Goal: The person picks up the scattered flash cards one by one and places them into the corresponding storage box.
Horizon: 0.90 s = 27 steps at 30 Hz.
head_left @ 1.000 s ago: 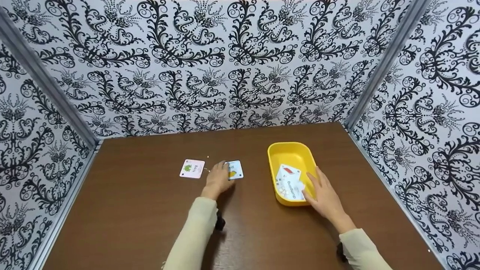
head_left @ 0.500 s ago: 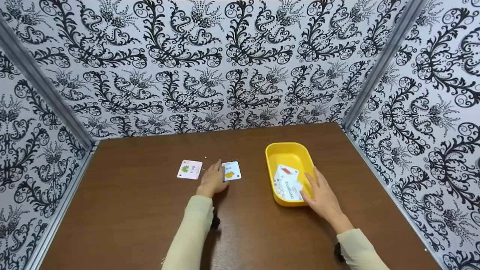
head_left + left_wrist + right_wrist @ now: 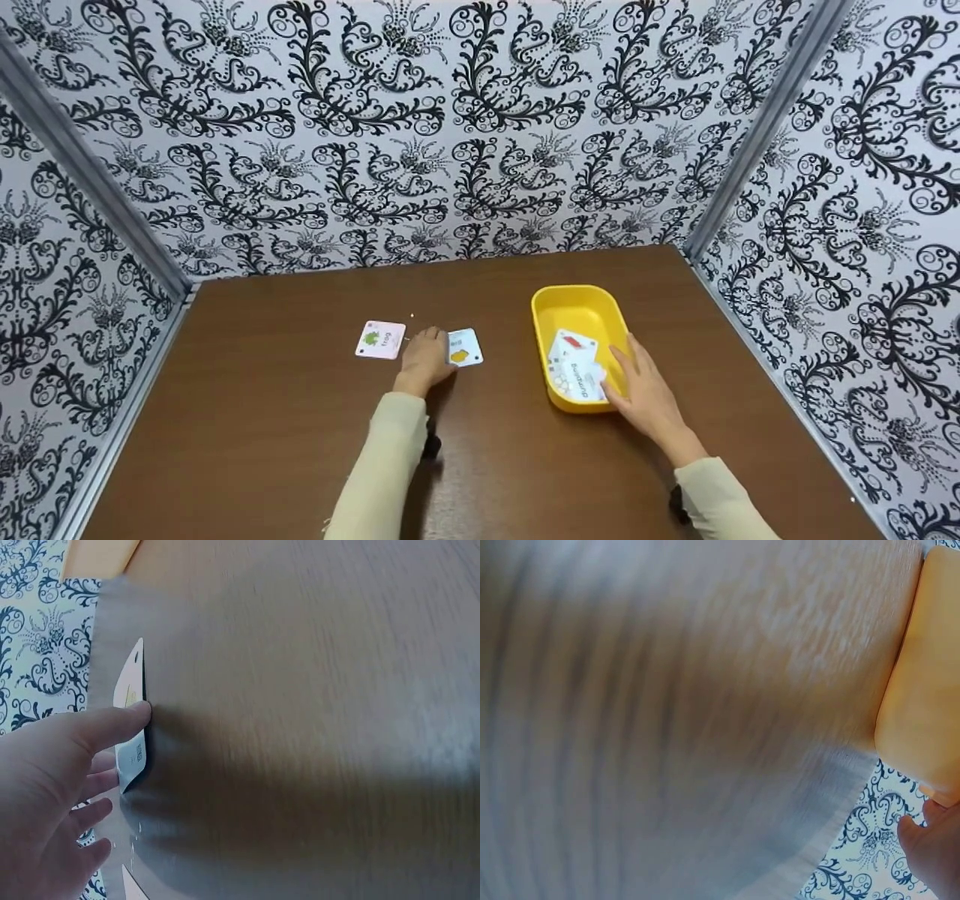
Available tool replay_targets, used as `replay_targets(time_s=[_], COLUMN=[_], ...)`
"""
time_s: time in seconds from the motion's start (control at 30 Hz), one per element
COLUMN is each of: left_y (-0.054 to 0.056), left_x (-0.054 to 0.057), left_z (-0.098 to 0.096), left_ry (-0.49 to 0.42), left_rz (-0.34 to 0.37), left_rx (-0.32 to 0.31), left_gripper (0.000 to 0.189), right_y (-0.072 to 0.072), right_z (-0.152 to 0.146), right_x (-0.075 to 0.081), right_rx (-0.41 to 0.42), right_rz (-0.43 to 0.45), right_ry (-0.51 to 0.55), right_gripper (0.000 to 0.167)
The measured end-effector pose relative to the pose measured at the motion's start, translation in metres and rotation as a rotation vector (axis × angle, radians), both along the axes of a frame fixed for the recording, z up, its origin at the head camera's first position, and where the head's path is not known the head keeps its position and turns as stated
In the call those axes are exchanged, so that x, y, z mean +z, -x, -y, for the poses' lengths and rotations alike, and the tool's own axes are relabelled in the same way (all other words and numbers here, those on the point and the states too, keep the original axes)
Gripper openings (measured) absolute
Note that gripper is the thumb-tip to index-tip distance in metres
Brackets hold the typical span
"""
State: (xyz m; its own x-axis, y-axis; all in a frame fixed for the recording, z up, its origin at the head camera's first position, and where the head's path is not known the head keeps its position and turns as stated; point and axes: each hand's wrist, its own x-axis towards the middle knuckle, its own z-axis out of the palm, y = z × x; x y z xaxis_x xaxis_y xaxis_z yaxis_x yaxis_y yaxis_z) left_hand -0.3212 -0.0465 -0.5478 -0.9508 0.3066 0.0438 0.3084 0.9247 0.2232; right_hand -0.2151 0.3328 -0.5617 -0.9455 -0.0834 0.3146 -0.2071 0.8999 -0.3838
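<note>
My left hand (image 3: 424, 360) pinches a light-blue picture card (image 3: 466, 348) with a yellow drawing; its printed word is too small to read. In the left wrist view the thumb presses on the face of the bowed card (image 3: 133, 751), its fingertips behind it. Just left of that hand, a pink frog card (image 3: 380, 340) lies flat on the table. My right hand (image 3: 651, 396) rests at the right rim of a yellow tray (image 3: 576, 309), fingers spread and loosely bent over the edge. Inside the tray lie a dumpling card (image 3: 580, 380) and a card with a red drawing (image 3: 576, 343).
The brown table (image 3: 262, 420) ends at a patterned back wall (image 3: 390, 150), with patterned walls on both sides. A few tiny white specks lie near the frog card. Bare tabletop separates the left hand from the tray.
The left hand's fingers have drawn in from nearly straight to curled, and the blue card has shifted slightly towards me and turned a little. The right hand and tray hold their place.
</note>
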Motion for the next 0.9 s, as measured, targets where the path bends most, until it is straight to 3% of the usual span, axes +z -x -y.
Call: replay_targets(time_s=[0.2,0.47,0.9], left_y=[-0.002,-0.009,-0.015], left_x=[0.0,-0.001,-0.002], left_z=[0.002,0.003,0.001], left_ry=[-0.01,-0.111,-0.127], left_rz=[0.017,0.058,0.077], left_rx=[0.019,0.074,0.115], left_gripper=[0.066,0.078,0.089], right_y=[0.0,-0.001,-0.002], right_z=[-0.001,0.0,0.0], right_x=[0.0,0.001,0.001], right_rx=[0.011,0.001,0.003], right_rz=[-0.01,0.02,0.018], right_ry=[0.001,-0.002,-0.004], right_gripper=[0.063,0.065,0.065])
